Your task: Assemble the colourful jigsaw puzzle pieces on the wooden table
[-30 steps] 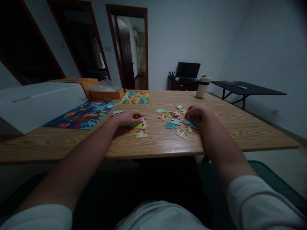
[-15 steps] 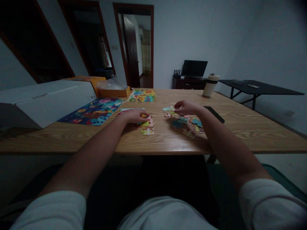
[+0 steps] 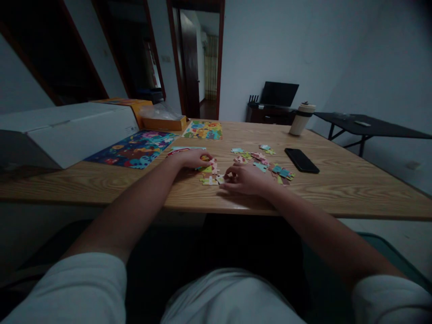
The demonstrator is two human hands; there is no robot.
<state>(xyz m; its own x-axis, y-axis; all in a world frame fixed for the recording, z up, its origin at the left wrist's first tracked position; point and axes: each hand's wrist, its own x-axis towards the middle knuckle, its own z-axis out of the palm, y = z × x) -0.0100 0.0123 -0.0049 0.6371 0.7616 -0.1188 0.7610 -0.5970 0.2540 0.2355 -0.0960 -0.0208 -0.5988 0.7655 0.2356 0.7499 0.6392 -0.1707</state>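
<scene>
A partly joined jigsaw puzzle (image 3: 210,180) lies on the table, its left part covered by my left hand (image 3: 195,159). That hand rests over the joined pieces with its fingers spread and bent downward. My right hand (image 3: 248,178) is at the puzzle's lower right edge, thumb and fingers closed on a small pale puzzle piece (image 3: 220,179). The piece touches or nearly touches the joined part; which one I cannot tell. Loose puzzle pieces (image 3: 259,166) lie scattered beyond and to the right of my right hand, some overlapping.
Right of the loose pieces lies a black phone (image 3: 301,160); a cup (image 3: 302,119) stands behind it. Two finished pictures, one dark blue (image 3: 135,148) and one yellow-green (image 3: 203,130), lie at back left beside a white box (image 3: 81,130) and an orange tray (image 3: 164,123).
My right hand has come from the far side of the loose pieces, toward me and left, bringing a puzzle piece to the joined part. My left hand stays on the puzzle. The view has shifted slightly.
</scene>
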